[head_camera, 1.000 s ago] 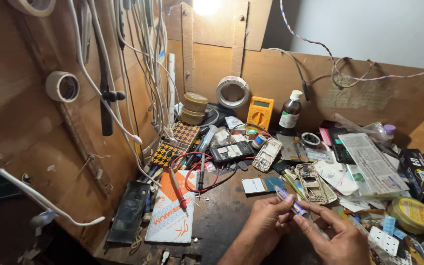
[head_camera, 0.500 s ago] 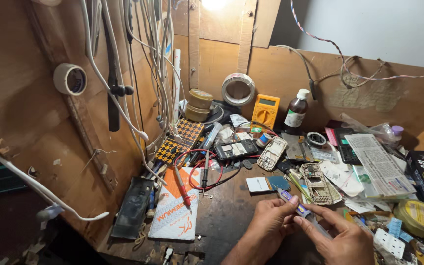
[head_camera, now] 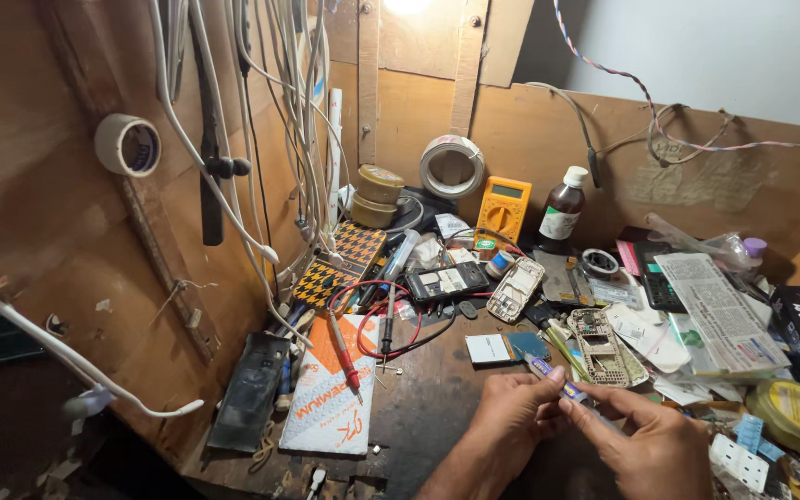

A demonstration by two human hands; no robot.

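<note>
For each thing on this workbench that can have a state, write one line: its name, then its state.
Left hand: pinching the small blue tool.
Right hand: gripping the same tool.
Small blue tool: held by both hands, above the bench.
Brown bottle: upright, white cap on.
Yellow multimeter: leaning on the back wall.
Dismantled phone: lying flat, opened up.
Tape roll: hanging on the wall.

An orange multimeter [head_camera: 503,208], a brown bottle [head_camera: 562,210] with a white cap, a houndstooth-patterned orange-and-black box [head_camera: 340,267].
</note>
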